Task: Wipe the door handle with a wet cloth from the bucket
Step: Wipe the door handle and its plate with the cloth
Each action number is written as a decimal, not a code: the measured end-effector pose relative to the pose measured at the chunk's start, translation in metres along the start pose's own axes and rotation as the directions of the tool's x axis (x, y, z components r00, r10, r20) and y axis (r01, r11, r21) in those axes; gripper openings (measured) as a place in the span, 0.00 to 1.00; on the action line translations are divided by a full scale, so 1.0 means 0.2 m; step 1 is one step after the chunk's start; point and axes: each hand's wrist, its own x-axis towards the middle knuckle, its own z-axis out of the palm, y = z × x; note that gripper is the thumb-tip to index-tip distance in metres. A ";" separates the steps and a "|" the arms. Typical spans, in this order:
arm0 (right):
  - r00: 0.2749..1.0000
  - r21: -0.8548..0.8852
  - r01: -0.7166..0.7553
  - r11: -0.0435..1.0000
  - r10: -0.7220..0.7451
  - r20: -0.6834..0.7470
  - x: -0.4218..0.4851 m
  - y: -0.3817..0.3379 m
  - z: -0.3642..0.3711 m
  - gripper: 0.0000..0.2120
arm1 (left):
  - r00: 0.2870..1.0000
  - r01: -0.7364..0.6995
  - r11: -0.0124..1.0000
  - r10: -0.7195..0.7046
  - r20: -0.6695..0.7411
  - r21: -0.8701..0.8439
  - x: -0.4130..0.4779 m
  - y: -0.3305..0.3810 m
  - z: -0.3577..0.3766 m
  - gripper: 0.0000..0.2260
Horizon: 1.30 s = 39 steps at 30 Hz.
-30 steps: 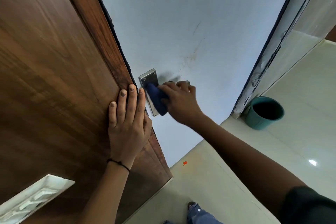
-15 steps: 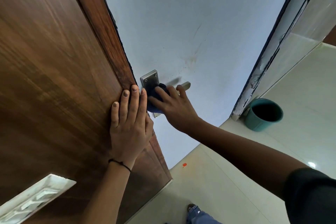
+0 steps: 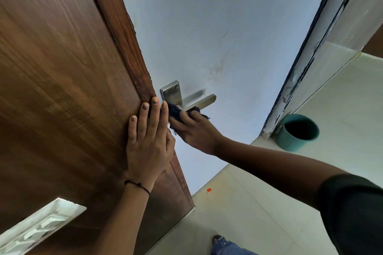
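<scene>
A steel door handle [image 3: 204, 101] juts from its back plate [image 3: 171, 92] at the edge of the brown wooden door [image 3: 62, 80]. My right hand [image 3: 194, 130] presses a dark blue cloth [image 3: 175, 111] against the lower part of the plate, under the lever. The lever's outer end is bare. My left hand [image 3: 148, 136] lies flat on the door's edge, fingers together and pointing up, beside the plate. The teal bucket [image 3: 297, 132] stands on the floor at the right, by the door frame.
A pale blue wall [image 3: 217, 27] lies behind the handle. The door frame [image 3: 306, 64] runs down to the bucket. Beige floor tiles [image 3: 248, 213] spread below, with a small orange speck [image 3: 209, 190]. A white louvred vent [image 3: 39, 227] sits low in the door. My foot [image 3: 219, 241] shows at the bottom.
My right hand with the cloth has slid down from the lever to the lower plate, uncovering the lever. My left hand stays flat on the door.
</scene>
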 end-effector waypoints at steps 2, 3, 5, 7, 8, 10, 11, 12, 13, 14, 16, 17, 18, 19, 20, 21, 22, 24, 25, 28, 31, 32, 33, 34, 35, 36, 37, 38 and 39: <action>0.991 -0.047 0.091 0.995 -0.086 0.106 -0.02 -0.01 0.00 0.14 | 1.000 0.001 1.000 -0.001 0.003 -0.007 0.00 0.00 0.00 0.29; 0.983 -0.074 0.108 0.991 -0.096 0.157 -0.04 -0.01 0.01 0.13 | 1.000 0.002 1.000 -0.002 0.005 -0.010 0.00 -0.01 0.00 0.29; 0.983 -0.074 0.043 0.996 -0.029 0.182 -0.11 0.03 0.06 0.09 | 1.000 -0.001 1.000 0.001 0.012 -0.014 -0.01 -0.01 0.00 0.30; 0.981 -0.023 -0.103 0.994 0.105 0.162 -0.19 0.09 0.11 0.11 | 1.000 0.000 1.000 0.000 0.012 -0.007 -0.01 0.00 0.01 0.30; 0.977 0.003 -0.177 0.984 0.175 0.122 -0.24 0.12 0.12 0.11 | 1.000 0.004 1.000 -0.004 0.010 -0.004 -0.01 0.00 0.01 0.30; 0.939 0.067 -0.339 0.938 0.335 0.074 -0.32 0.14 0.12 0.05 | 1.000 0.012 1.000 -0.012 0.004 -0.008 -0.01 0.00 0.02 0.30; 0.898 0.148 -0.439 0.886 0.434 0.066 -0.35 0.14 0.11 0.09 | 1.000 0.012 1.000 -0.012 0.000 -0.009 -0.02 0.00 0.02 0.30; 0.837 0.247 -0.543 0.803 0.542 0.078 -0.38 0.13 0.10 0.15 | 1.000 0.012 1.000 -0.012 -0.003 -0.011 -0.02 0.00 0.02 0.30; 0.747 0.341 -0.649 0.680 0.654 0.116 -0.39 0.13 0.08 0.20 | 1.000 0.013 1.000 -0.013 -0.005 -0.014 -0.02 0.00 0.02 0.29; 0.647 0.405 -0.730 0.551 0.748 0.149 -0.39 0.12 0.06 0.22 | 1.000 0.015 1.000 -0.015 -0.010 -0.018 -0.02 0.01 0.03 0.29; 0.499 0.482 -0.792 0.374 0.852 0.159 -0.35 0.10 0.00 0.23 | 1.000 0.019 1.000 -0.020 -0.019 -0.023 -0.01 0.01 0.03 0.29; 0.481 0.530 -0.777 0.341 0.864 0.150 -0.31 0.08 -0.04 0.24 | 1.000 0.023 0.999 -0.023 -0.020 -0.024 -0.01 0.01 0.03 0.29; 0.511 0.566 -0.745 0.353 0.847 0.145 -0.26 0.06 -0.07 0.26 | 0.999 0.024 0.999 -0.025 -0.021 -0.027 -0.01 0.01 0.03 0.29; 0.581 0.591 -0.701 0.399 0.801 0.147 -0.21 0.05 -0.10 0.29 | 0.999 0.022 0.999 -0.023 -0.023 -0.030 -0.01 0.01 0.03 0.29; 0.668 0.583 -0.654 0.482 0.730 0.145 -0.16 0.03 -0.11 0.31 | 1.000 0.017 0.999 -0.018 -0.022 -0.032 -0.02 0.00 0.03 0.28; 0.740 0.554 -0.612 0.565 0.655 0.150 -0.11 0.02 -0.12 0.33 | 1.000 0.011 0.999 -0.012 -0.021 -0.035 -0.02 0.00 0.04 0.28; 0.782 0.525 -0.587 0.616 0.600 0.170 -0.08 0.01 -0.11 0.34 | 1.000 0.005 0.999 -0.006 -0.020 -0.039 -0.02 0.00 0.04 0.28; 0.801 0.493 -0.582 0.646 0.561 0.210 -0.04 0.05 -0.10 0.30 | 1.000 0.005 0.998 -0.006 -0.020 -0.056 -0.02 0.00 0.03 0.27; 0.799 0.482 -0.588 0.650 0.561 0.217 -0.03 0.08 -0.08 0.26 | 1.000 0.008 0.998 -0.009 -0.018 -0.065 -0.02 0.00 0.03 0.27; 0.755 0.438 -0.650 0.621 0.596 0.273 -0.04 0.16 -0.04 0.18 | 1.000 0.017 0.995 -0.017 -0.008 -0.095 -0.01 -0.01 0.02 0.27; 0.676 0.456 -0.734 0.503 0.606 0.419 -0.05 0.25 0.01 0.20 | 0.999 0.031 0.993 -0.030 0.011 -0.115 -0.02 0.00 0.00 0.28; 0.628 0.504 -0.770 0.392 0.606 0.489 -0.05 0.28 0.02 0.21 | 0.999 0.037 0.991 -0.036 0.015 -0.125 -0.02 0.00 0.00 0.28; 0.556 0.556 -0.804 0.210 0.596 0.579 -0.07 0.31 0.03 0.22 | 0.999 0.045 0.990 -0.043 0.019 -0.133 -0.01 0.01 -0.01 0.28; 0.475 0.583 -0.812 -0.017 0.561 0.678 -0.08 0.34 0.04 0.22 | 0.998 0.055 0.990 -0.052 0.026 -0.132 -0.01 0.01 -0.01 0.29; 0.419 0.580 -0.782 -0.230 0.496 0.761 -0.11 0.35 0.06 0.22 | 0.997 0.069 0.990 -0.065 0.035 -0.126 -0.01 0.02 -0.01 0.29; 0.399 0.557 -0.739 -0.380 0.420 0.815 -0.15 0.33 0.07 0.21 | 0.996 0.085 0.988 -0.080 0.046 -0.125 -0.01 0.04 -0.01 0.30; 0.406 0.534 -0.702 -0.471 0.351 0.844 -0.20 0.30 0.09 0.20 | 0.993 0.108 0.985 -0.101 0.058 -0.134 -0.01 0.05 -0.01 0.30; 0.428 0.517 -0.665 -0.539 0.293 0.855 -0.25 0.24 0.11 0.20 | 0.989 0.137 0.979 -0.128 0.068 -0.150 -0.01 0.08 -0.01 0.30; 0.451 0.496 -0.622 -0.606 0.240 0.860 -0.31 0.20 0.13 0.19 | 0.985 0.168 0.971 -0.157 0.075 -0.168 0.00 0.11 0.00 0.30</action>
